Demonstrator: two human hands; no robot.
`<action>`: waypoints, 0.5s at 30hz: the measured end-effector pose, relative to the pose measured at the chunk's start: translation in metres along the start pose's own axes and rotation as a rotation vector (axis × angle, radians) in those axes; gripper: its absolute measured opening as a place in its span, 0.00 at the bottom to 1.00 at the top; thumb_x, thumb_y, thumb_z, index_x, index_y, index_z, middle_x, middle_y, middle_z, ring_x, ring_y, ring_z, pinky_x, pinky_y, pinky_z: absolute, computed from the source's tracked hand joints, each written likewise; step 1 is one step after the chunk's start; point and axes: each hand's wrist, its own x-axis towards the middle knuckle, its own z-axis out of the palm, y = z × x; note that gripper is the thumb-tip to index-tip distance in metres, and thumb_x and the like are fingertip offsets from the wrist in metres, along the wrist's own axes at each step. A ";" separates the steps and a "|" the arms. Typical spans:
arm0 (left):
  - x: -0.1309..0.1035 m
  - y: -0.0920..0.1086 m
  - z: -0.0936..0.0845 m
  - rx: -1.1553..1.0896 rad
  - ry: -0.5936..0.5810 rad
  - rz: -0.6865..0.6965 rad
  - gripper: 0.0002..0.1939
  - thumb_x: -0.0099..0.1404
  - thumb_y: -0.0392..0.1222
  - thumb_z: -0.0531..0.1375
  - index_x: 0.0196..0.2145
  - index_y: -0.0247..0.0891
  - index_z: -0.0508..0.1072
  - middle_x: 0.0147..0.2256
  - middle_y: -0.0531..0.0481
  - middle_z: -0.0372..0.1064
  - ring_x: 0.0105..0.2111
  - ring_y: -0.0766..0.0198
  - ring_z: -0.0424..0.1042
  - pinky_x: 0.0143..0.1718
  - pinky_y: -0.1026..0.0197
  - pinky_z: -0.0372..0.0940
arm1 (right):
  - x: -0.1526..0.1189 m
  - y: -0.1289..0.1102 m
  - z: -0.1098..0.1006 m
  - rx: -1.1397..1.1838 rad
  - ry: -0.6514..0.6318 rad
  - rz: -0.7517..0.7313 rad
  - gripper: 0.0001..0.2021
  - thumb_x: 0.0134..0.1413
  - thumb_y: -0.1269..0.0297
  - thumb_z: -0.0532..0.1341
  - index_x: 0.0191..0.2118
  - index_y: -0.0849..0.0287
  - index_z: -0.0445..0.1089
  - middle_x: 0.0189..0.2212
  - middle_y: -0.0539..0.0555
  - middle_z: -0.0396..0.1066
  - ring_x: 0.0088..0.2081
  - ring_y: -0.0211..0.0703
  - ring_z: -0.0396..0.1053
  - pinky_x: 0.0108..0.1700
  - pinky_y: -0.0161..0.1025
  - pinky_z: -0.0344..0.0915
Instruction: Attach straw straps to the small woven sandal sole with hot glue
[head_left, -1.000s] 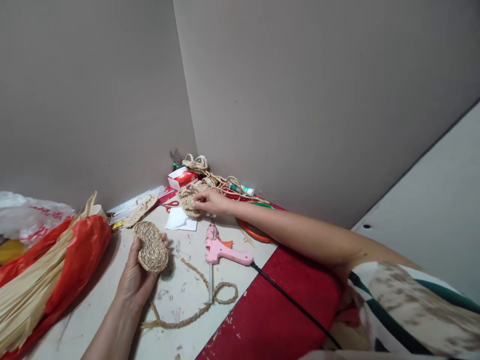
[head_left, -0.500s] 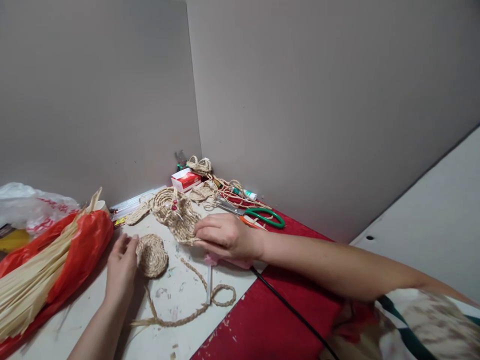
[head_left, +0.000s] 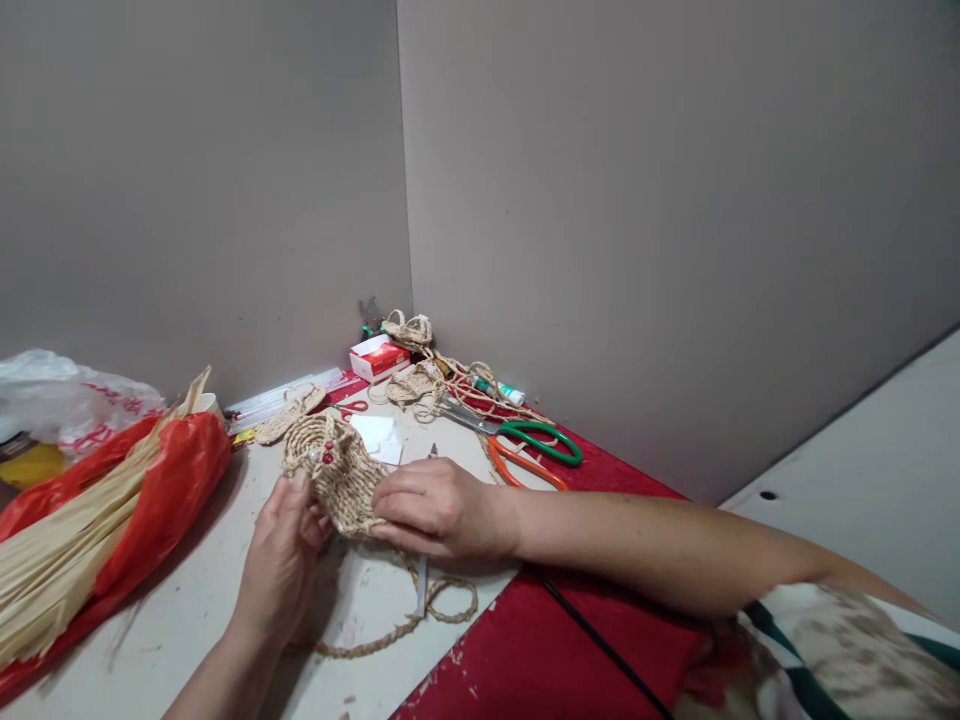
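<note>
A woven straw slipper (head_left: pixel 349 490) with red and white beads is held between both hands, raised over the white board (head_left: pixel 375 690). My left hand (head_left: pixel 289 530) grips its left end from below, thumb near the beads. At its right end, my right hand (head_left: pixel 431 505) has its fingers closed on the edge. Below the hands lies a braided straw cord (head_left: pixel 367 645) with a loop, crossed by a clear glue stick (head_left: pixel 422 585). The round woven piece is not visible; the hands and slipper may hide it.
Scissors (head_left: pixel 536 445) with green and orange handles lie behind my right forearm. A red and white box (head_left: pixel 379 357) stands in the corner. Straw in a red bag (head_left: pixel 180 480) lies left. A black cable (head_left: pixel 600 640) crosses the red cloth (head_left: pixel 480 690).
My left hand has moved right and up from the round piece onto the slipper. The slipper has shifted slightly left and down with my right hand. A white paper now shows behind it.
</note>
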 end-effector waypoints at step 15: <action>0.002 0.004 -0.005 0.070 -0.092 -0.123 0.21 0.61 0.47 0.64 0.51 0.43 0.74 0.46 0.45 0.75 0.40 0.58 0.74 0.41 0.58 0.69 | 0.001 0.013 -0.024 0.942 0.247 0.894 0.17 0.57 0.59 0.62 0.49 0.62 0.68 0.36 0.53 0.71 0.28 0.31 0.69 0.26 0.30 0.67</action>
